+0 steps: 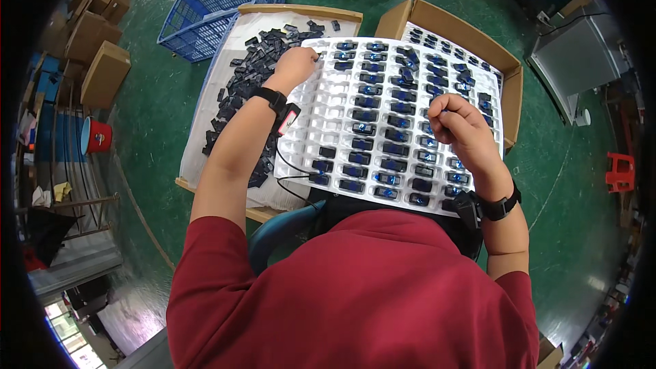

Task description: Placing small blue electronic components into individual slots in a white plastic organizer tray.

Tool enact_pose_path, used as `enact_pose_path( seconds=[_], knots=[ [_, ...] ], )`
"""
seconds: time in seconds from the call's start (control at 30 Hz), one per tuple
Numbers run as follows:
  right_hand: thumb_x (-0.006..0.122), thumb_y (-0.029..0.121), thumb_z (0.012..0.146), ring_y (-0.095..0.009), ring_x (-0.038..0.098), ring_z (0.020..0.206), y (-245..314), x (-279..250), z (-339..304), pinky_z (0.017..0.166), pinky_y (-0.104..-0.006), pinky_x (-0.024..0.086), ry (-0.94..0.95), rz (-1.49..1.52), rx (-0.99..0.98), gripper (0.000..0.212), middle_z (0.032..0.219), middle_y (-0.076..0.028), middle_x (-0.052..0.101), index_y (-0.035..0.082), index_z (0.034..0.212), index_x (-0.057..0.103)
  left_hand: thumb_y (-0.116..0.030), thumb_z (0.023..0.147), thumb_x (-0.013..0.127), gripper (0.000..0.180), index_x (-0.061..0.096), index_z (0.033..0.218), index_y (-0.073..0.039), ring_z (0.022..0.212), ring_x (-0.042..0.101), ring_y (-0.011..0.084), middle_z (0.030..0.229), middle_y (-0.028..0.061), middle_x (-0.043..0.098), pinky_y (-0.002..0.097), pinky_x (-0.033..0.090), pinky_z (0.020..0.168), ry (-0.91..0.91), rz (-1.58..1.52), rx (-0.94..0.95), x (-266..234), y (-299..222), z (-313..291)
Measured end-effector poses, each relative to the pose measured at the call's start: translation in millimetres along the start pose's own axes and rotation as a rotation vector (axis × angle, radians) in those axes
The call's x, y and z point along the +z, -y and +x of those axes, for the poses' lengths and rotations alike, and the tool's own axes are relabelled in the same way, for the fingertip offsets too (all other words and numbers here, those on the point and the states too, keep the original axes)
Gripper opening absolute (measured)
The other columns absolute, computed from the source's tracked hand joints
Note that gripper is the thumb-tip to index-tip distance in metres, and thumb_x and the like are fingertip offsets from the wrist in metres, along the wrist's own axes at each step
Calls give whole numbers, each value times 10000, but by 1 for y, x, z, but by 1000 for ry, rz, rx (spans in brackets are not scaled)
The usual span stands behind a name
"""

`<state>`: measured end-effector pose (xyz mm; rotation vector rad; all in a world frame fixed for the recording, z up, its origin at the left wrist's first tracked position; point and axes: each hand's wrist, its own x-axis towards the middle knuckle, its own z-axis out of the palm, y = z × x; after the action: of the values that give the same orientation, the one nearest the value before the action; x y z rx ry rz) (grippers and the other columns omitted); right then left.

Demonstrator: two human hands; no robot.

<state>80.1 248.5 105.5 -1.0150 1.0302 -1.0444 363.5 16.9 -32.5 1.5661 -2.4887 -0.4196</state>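
A white plastic tray (328,106) with rows of moulded pockets lies tilted before me. Small black rectangular parts (362,128), many with a blue sheen, fill most pockets; several on the left are bare. At the tray's far left corner, my left hand (295,68) is closed, its fingertips on a small black part at a pocket. Over the tray's right side hovers my right hand (463,130), its fingers curled in a pinch. A trace of blue shows there, but what it holds is mostly hidden. Some black parts (408,61) lie loose across the pockets.
Left of the tray, a heap of black parts (256,61) lies on a white-lined, wood-edged board (301,9). A blue crate (219,7) stands behind it. Under the tray's far right is a cardboard box (465,27) with another filled tray. A red stool (620,172) stands right.
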Motion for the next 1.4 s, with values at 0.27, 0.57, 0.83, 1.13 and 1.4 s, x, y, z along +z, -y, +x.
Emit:
enact_pose_path(
  seconds=[0.27, 0.57, 0.83, 1.13, 1.4],
  knots=[
    [509, 90, 873, -18, 401, 628, -3, 4, 16, 549, -162, 324, -39, -172, -44, 125, 738, 53, 500, 42, 958, 588, -103, 842, 585, 245, 632, 1045, 25, 796, 627, 163, 897, 97, 660, 257, 505, 710, 35, -1174, -253, -30, -23, -20],
    [692, 129, 752, -125, 503, 639, 7, 26, 34, 585, -251, 432, -110, -742, -317, 198, 738, -39, 524, 33, 893, 591, -80, 895, 550, 279, 557, 1143, 47, 797, 617, 124, 917, 79, 625, 207, 518, 728, 489, -1655, -106, -89, -99, -71],
    [705, 65, 737, -222, 557, 700, 5, 30, 38, 621, -313, 462, 22, -967, -650, 182, 788, -81, 547, 41, 848, 564, -101, 859, 607, 270, 580, 1097, 25, 763, 614, 103, 865, 56, 622, 215, 521, 705, 693, -1608, -161, -86, -126, -87],
    [616, 89, 796, -295, 564, 733, -1, 30, 40, 649, -361, 458, -55, -930, -571, 81, 762, -124, 565, 22, 812, 573, -111, 871, 599, 287, 575, 1121, 29, 747, 618, 92, 866, 50, 634, 197, 517, 679, 688, -1565, -80, -85, -125, -89],
    [586, 196, 888, -18, 381, 619, -6, 0, 31, 541, -180, 317, -266, -482, -271, 153, 683, 77, 460, 49, 852, 565, -161, 787, 616, 195, 691, 934, -57, 745, 645, 279, 848, 159, 673, 340, 500, 686, -370, -232, -59, -87, -22, -84]
  ],
)
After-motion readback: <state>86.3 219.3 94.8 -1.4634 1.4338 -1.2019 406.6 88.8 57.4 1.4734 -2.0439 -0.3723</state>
